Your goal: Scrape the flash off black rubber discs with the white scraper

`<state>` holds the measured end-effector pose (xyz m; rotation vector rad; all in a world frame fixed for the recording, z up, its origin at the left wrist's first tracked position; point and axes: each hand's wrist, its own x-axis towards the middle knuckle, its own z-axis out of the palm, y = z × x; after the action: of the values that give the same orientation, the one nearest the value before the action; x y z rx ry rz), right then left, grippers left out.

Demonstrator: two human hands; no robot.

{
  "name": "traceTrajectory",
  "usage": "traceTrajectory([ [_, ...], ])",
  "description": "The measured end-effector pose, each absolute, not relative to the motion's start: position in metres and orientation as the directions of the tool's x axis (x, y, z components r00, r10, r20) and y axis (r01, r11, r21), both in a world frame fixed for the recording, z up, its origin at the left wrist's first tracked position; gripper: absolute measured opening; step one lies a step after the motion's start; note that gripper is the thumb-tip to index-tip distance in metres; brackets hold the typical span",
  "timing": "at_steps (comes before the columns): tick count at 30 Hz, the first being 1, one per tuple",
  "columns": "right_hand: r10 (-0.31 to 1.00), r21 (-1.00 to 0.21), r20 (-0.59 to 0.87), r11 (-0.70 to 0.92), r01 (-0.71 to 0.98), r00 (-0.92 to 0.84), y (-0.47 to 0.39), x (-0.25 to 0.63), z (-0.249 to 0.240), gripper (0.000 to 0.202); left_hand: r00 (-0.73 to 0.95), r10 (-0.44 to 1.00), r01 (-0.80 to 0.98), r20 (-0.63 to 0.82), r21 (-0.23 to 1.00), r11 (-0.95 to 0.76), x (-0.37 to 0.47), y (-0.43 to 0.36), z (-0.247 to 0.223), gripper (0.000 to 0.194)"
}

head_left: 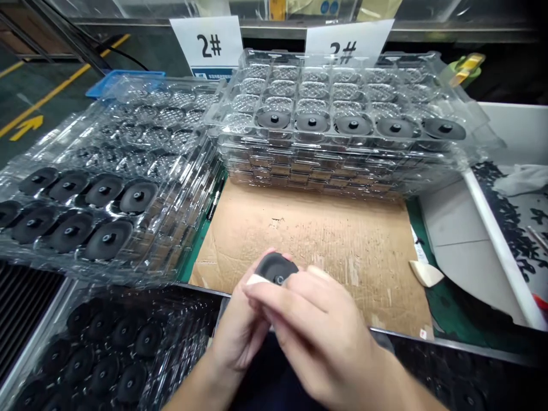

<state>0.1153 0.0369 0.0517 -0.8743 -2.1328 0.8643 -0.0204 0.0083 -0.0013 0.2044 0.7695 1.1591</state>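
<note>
Near the front edge of the cardboard sheet [299, 228], my left hand [235, 325] is closed around a black rounded plastic part [276, 267], its dished face with a small central stub turned up. Over that part lies my right hand [317, 325], with thumb and fingers pinched together. A small white piece [257, 279] shows at its fingertips, against the part's near edge; its full shape is hidden. Similar black parts fill the front rows of the left clear tray stack [171, 228] and one row of the back clear tray stack [317, 142].
A cream wedge-shaped pad [426, 274] lies at the cardboard's right edge. Beyond it stands a white bin [500, 245] with small black pieces. More black parts sit in a lower tray [103, 342] at front left. Two "2#" paper signs [209, 45] hang behind.
</note>
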Motion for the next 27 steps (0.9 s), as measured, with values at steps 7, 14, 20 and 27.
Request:
traceTrajectory([
  [7,0.976,-0.906,0.025,0.114,0.408,-0.218,0.046,0.150,-0.030,0.024,0.216,0.892,-0.876,-0.398,0.324,0.357,-0.024,-0.002,-0.011,0.044],
  [14,0.923,-0.669,0.144,0.357,0.652,-0.358,0.044,0.150,-0.079,0.034,0.454,0.852,-0.855,-0.260,0.141,0.499,-0.016,0.004,-0.005,0.050],
  [20,0.955,-0.716,0.158,0.286,0.637,-0.251,0.030,0.176,-0.064,0.033,0.296,0.918,-0.672,-0.263,0.625,0.396,-0.015,0.005,-0.006,0.056],
  [27,0.909,-0.730,0.336,0.418,0.540,-0.249,0.008,0.175,-0.050,0.054,0.203,0.928,0.369,0.314,0.853,-0.369,-0.011,0.011,-0.025,0.104],
])
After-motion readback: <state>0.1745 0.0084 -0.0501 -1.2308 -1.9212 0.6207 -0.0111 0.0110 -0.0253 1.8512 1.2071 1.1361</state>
